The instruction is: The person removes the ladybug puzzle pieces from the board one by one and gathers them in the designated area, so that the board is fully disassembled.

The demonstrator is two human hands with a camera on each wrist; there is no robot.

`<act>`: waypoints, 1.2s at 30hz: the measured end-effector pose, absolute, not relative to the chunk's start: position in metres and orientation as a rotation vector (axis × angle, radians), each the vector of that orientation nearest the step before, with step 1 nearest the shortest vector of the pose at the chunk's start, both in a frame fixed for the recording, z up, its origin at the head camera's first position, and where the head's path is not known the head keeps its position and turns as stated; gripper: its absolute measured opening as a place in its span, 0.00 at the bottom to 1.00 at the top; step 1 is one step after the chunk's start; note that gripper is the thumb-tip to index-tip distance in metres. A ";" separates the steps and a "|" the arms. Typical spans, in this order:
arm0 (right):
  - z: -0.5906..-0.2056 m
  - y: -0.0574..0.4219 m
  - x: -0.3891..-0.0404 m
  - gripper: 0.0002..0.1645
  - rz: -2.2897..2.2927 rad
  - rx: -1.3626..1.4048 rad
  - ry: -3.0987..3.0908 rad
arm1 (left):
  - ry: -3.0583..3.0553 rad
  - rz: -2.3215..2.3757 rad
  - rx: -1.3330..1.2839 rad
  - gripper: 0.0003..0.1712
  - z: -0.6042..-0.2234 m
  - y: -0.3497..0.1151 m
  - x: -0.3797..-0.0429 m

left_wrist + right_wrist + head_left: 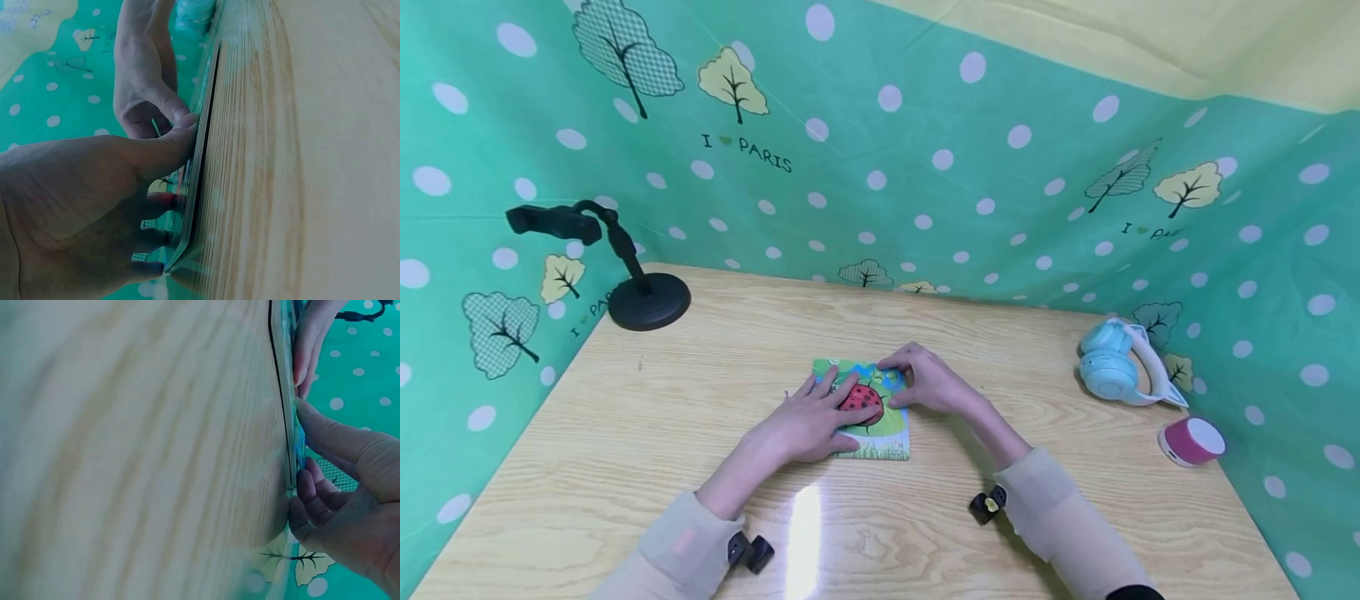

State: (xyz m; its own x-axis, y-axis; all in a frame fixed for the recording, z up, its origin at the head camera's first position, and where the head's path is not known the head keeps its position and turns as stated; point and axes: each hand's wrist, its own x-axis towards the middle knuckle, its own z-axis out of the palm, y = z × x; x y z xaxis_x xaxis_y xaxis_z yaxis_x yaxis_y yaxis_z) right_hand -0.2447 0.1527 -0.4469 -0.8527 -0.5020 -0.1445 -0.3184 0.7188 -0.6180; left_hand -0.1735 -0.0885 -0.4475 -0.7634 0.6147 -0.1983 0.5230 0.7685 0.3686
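A flat, square ladybug puzzle (880, 446), with a red spotted ladybug on a green and blue picture, lies on the table in the head view. Across its left side my left hand (808, 421) rests with fingers spread, partly covering the ladybug. My right hand (928, 381) holds the puzzle's far right corner, thumb on the picture and fingers bent at the edge. From the right wrist view, the right thumb (337, 437) touches the board's face, with the curled fingers (309, 497) at its corner. Both hands (94, 200) meet the board's thin edge in the left wrist view.
A black stand (649, 302) with a bent arm is at the back left of the wooden table (700, 375). Light blue headphones (1108, 372) and a pink-and-white cylinder (1191, 442) sit to the right. A green dotted curtain (917, 200) borders the table.
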 end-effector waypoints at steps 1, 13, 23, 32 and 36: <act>-0.447 0.153 -0.244 0.35 -0.864 -0.644 2.623 | 2.656 0.424 0.881 0.32 -0.447 -0.088 -0.174; -0.446 0.157 -0.249 0.34 -0.932 -0.665 2.582 | 2.655 0.429 0.877 0.32 -0.446 -0.088 -0.173; -0.447 0.162 -0.252 0.31 -0.948 -0.692 2.551 | 2.662 0.442 0.877 0.32 -0.445 -0.088 -0.173; -0.450 0.166 -0.252 0.34 -0.923 -0.775 2.584 | 2.662 0.452 0.892 0.32 -0.447 -0.088 -0.173; -0.450 0.167 -0.252 0.34 -0.874 -0.832 2.628 | 2.662 0.441 0.894 0.32 -0.448 -0.089 -0.174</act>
State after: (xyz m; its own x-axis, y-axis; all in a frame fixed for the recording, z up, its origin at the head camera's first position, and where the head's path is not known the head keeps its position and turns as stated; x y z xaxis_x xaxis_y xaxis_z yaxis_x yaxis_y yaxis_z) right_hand -0.2523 0.1666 -0.4502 -0.8059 -0.5896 -0.0535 -0.4402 0.6572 -0.6117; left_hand -0.1735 -0.0891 -0.4476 -0.7622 0.6216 -0.1807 0.5300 0.7595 0.3771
